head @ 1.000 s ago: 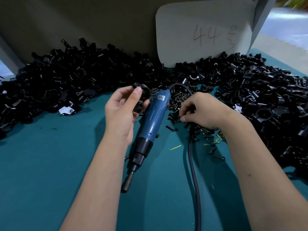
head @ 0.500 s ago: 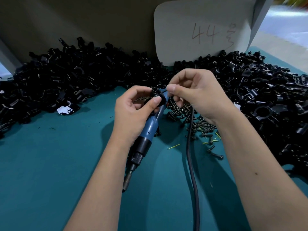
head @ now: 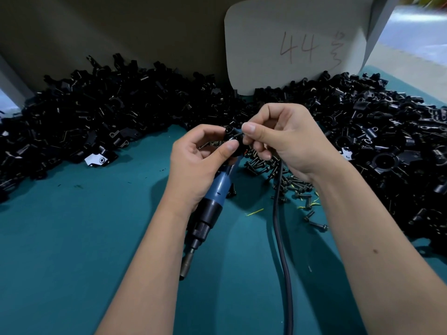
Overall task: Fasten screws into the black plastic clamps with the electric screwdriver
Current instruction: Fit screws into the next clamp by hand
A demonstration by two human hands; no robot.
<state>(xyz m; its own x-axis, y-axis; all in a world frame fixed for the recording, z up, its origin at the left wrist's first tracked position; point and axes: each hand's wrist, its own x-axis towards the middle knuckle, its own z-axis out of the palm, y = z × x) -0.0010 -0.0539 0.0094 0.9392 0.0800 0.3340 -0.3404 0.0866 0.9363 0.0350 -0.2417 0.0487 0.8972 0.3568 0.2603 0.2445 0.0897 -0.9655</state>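
My left hand [head: 196,160] pinches a black plastic clamp [head: 231,136] between thumb and fingers, above the middle of the table. My right hand [head: 285,141] pinches a thin black screw [head: 238,133] at its shaft, its tip at the clamp. The blue electric screwdriver [head: 217,189] lies on the teal table [head: 72,238] under my left hand, its bit pointing toward me. Its black cable [head: 280,238] runs toward me along the table. A heap of loose black screws [head: 290,182] lies beneath my right hand.
Big piles of black clamps lie to the left [head: 84,122] and to the right [head: 387,141] along the back of the table. A cardboard sheet marked "44" [head: 297,44] leans against the wall behind them.
My right hand rose from the screw heap with a screw and met my left hand. Both hands came together above the screwdriver, and the screw now touches the clamp.
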